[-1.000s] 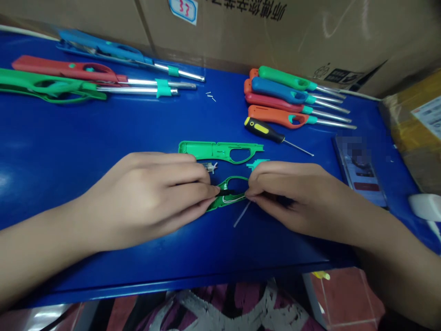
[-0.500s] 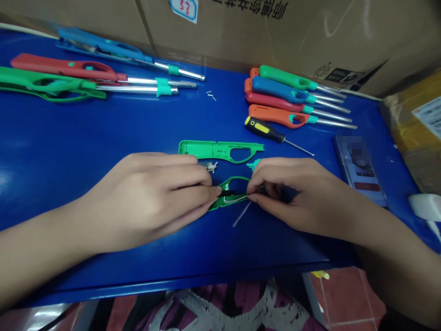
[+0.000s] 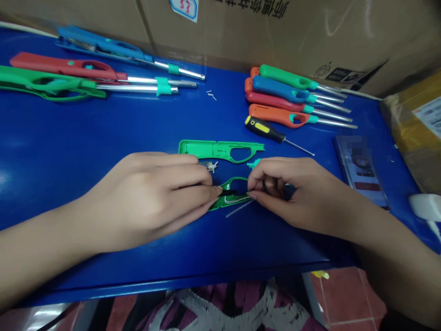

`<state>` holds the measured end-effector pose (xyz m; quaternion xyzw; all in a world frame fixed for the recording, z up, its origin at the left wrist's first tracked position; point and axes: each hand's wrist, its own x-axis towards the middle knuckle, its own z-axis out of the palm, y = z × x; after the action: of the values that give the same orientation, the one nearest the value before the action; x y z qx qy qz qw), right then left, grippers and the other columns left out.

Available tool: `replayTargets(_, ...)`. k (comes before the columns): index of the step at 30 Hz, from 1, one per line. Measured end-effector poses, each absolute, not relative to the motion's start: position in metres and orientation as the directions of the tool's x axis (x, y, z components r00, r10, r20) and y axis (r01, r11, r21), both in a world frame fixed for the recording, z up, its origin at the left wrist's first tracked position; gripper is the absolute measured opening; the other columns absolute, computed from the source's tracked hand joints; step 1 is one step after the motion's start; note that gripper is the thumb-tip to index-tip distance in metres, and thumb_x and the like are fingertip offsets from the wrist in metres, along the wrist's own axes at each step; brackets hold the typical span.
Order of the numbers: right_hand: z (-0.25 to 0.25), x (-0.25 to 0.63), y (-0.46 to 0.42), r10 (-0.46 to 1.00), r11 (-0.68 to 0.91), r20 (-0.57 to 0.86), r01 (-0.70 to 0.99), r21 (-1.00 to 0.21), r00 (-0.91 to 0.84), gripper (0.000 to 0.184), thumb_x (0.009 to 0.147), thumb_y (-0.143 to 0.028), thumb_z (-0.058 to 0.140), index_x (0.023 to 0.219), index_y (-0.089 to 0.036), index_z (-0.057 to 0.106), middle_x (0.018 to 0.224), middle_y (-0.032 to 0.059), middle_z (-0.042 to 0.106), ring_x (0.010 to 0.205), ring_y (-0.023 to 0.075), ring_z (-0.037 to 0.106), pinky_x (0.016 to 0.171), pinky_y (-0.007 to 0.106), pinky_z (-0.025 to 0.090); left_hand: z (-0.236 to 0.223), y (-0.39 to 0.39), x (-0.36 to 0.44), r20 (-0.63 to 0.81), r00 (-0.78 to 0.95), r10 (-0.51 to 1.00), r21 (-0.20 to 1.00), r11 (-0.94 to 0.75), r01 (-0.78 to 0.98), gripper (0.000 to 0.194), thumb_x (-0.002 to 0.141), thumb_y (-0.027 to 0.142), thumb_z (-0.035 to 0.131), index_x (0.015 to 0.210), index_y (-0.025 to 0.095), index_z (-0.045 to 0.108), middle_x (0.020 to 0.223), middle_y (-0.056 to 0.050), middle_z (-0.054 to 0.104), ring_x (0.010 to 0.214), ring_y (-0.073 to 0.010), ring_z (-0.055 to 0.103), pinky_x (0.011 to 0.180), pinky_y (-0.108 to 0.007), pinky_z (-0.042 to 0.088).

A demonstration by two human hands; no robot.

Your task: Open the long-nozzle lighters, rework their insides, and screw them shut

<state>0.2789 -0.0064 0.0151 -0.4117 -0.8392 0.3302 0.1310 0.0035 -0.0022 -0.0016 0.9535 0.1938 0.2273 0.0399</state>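
Observation:
Near the middle of the blue table, my left hand (image 3: 161, 197) is closed on the left part of a green lighter shell half (image 3: 237, 179), hiding most of it. A black piece (image 3: 229, 192) and a white wire (image 3: 234, 198) lie inside this half. At the shell's right end, the fingers of my right hand (image 3: 282, 188) are pinched together; what they grip is too small or hidden. A thin clear tube (image 3: 239, 209) sticks out below them. Behind lies the other green shell half (image 3: 200, 149). A clear fuel-tank part (image 3: 209, 166) and a teal piece (image 3: 254, 163) show between the halves.
Blue, red and green long lighters (image 3: 65, 66) lie at the back left. Several coloured lighters (image 3: 279, 115) are stacked at the back right, beside a black-and-yellow screwdriver (image 3: 265, 128). Small screws (image 3: 211, 95) lie between. A phone (image 3: 361, 170) and cardboard boxes (image 3: 241, 41) border the area.
The clear tube has swung to a flatter angle, its free end now farther left and higher. My right fingers have shifted slightly; my left hand stays put.

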Motion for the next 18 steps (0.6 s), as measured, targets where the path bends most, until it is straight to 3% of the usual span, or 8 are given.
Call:
replayTargets(10, 0.0163, 0.2788, -0.0084, 0.782, 0.433, -0.066, 0.616, -0.658, -0.62, 0.016, 0.087, -0.005, 0.066, 0.093, -0.02, 0.067, 0.08, -0.0047, 0.063, 0.06, 0.0064, 0.052, 0.057, 0.02, 0.043, -0.004, -0.0017, 0.0038, 0.423, 0.81, 0.406, 0.169, -0.914, 0.369, 0.017, 0.105, 0.021, 0.058, 0.104, 0.022, 0.075, 0.086, -0.004, 0.075, 0.073, -0.0214, 0.071, 0.064, -0.036, 0.056)
replayTargets(14, 0.015, 0.2787, -0.0087, 0.786, 0.433, -0.067, 0.625, -0.649, -0.614, 0.015, 0.087, -0.006, 0.066, 0.095, -0.02, 0.068, 0.082, -0.0044, 0.063, 0.059, 0.0061, 0.051, 0.057, 0.02, 0.042, -0.0082, -0.0026, 0.0007, 0.411, 0.803, 0.431, 0.194, -0.902, 0.385, 0.017, 0.104, 0.024, 0.06, 0.111, 0.017, 0.074, 0.088, -0.006, 0.076, 0.076, -0.0227, 0.073, 0.066, -0.037, 0.058)
replayTargets(18, 0.0118, 0.2801, -0.0105, 0.766, 0.503, -0.01, 0.609, -0.614, -0.643, 0.021, 0.09, -0.009, 0.065, 0.108, -0.02, 0.068, 0.089, -0.0028, 0.065, 0.061, 0.0077, 0.049, 0.06, 0.023, 0.041, -0.0098, -0.0036, 0.0003, 0.393, 0.796, 0.46, 0.233, -0.887, 0.398, 0.021, 0.104, 0.023, 0.06, 0.118, 0.016, 0.074, 0.093, -0.006, 0.076, 0.081, -0.0218, 0.074, 0.067, -0.034, 0.057)
